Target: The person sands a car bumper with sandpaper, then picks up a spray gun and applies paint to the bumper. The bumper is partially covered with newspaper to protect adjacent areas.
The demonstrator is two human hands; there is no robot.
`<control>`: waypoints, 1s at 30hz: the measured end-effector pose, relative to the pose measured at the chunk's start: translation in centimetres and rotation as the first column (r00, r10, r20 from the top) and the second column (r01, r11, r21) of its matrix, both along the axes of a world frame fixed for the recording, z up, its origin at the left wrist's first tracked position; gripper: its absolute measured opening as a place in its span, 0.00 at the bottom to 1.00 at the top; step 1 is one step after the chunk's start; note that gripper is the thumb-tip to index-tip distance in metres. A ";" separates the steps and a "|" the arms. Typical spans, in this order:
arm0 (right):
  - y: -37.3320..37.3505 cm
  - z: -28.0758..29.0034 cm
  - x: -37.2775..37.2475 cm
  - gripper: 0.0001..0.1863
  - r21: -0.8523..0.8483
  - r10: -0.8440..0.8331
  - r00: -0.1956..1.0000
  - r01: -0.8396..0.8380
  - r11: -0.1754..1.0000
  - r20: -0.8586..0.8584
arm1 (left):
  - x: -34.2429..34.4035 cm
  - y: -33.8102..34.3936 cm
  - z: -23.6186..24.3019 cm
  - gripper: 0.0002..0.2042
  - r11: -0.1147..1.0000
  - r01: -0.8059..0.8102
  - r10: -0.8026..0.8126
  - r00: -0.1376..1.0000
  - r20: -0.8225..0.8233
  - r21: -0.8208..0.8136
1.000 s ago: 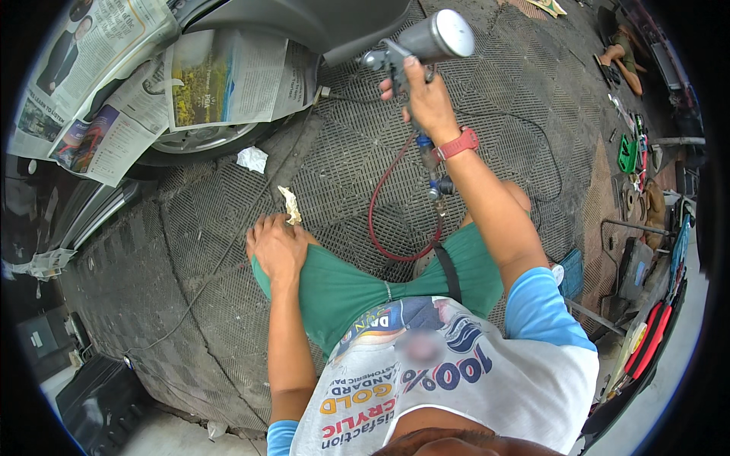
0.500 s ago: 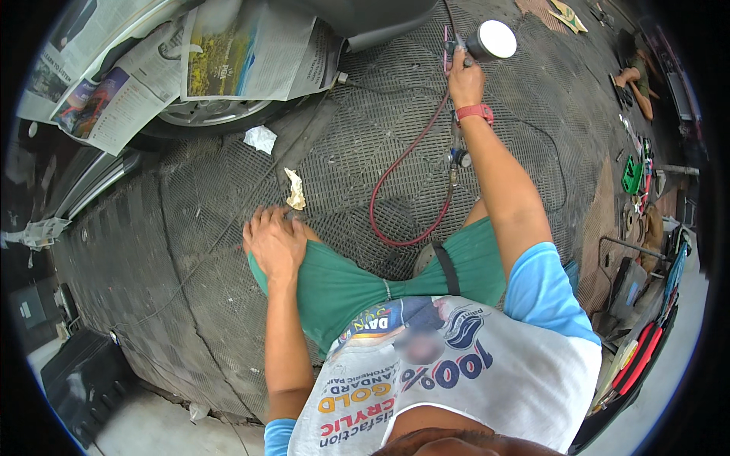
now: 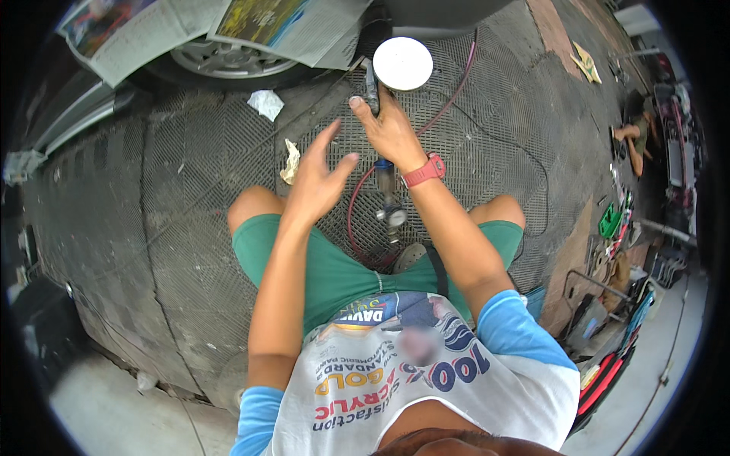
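My right hand (image 3: pixel 391 131) is wrapped round the grip of a paint spray gun (image 3: pixel 371 85), held out ahead of me near the car's bumper. On the gun sits a round cup with a white top (image 3: pixel 403 64). Below the hand hang a blue-topped air filter (image 3: pixel 385 176) and a pressure gauge (image 3: pixel 396 217). A dark red air hose (image 3: pixel 461 83) loops behind the wrist. My left hand (image 3: pixel 315 182) is raised just left of the gun, its thumb and fingers apart and nothing in it.
Newspaper sheets (image 3: pixel 304 34) cover the car side above a wheel (image 3: pixel 228 62) at the far left. Crumpled white paper (image 3: pixel 265 104) and cream paper (image 3: pixel 290 162) lie on the dark floor matting (image 3: pixel 198 152). A person's leg (image 3: pixel 630 133) and a green object (image 3: pixel 610 220) are at right.
My left hand has lifted off my knee and moved forward and right, toward the gun. My right hand has brought the spray gun left and nearer.
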State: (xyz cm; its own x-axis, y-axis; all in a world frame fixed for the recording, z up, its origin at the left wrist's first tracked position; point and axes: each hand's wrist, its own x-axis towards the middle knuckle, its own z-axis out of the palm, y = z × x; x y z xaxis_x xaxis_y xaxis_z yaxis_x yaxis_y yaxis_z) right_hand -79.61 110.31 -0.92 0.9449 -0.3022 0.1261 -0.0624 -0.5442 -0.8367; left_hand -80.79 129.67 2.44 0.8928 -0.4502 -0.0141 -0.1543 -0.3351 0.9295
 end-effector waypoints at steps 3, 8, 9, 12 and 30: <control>2.8 2.8 0.2 0.53 0.050 0.141 0.990 -0.140 0.989 -0.012 | 1.6 -2.9 -2.8 0.30 0.965 0.002 -0.053 0.981 -0.188 -0.261; 4.5 6.3 0.4 0.52 0.040 0.330 0.927 -0.328 0.944 -0.176 | 3.0 -3.4 -3.5 0.25 0.827 -0.179 -0.077 0.903 -0.422 -0.533; 4.6 6.8 -0.2 0.51 -0.016 0.365 0.916 -0.373 0.928 -0.166 | 3.5 -3.2 -4.0 0.25 0.840 -0.196 -0.043 0.906 -0.422 -0.506; 4.6 8.3 -3.0 0.46 -0.185 0.427 0.885 -0.458 0.869 -0.184 | 5.6 -2.1 -5.1 0.27 0.859 -0.262 0.051 0.899 -0.436 -0.440; -5.9 2.7 -25.9 0.26 -0.803 -0.406 0.867 0.011 0.595 -0.289 | 16.9 4.0 2.2 0.28 0.594 -0.167 -0.260 0.886 -0.384 -0.787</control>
State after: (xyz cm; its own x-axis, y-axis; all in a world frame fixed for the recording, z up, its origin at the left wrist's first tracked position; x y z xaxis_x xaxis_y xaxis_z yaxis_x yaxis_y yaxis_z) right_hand -105.53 104.42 1.74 0.8788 -0.4758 0.0353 -0.4766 -0.8789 0.0196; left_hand -63.88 133.70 4.64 0.8601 -0.5100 0.0049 0.3212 0.5491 0.7716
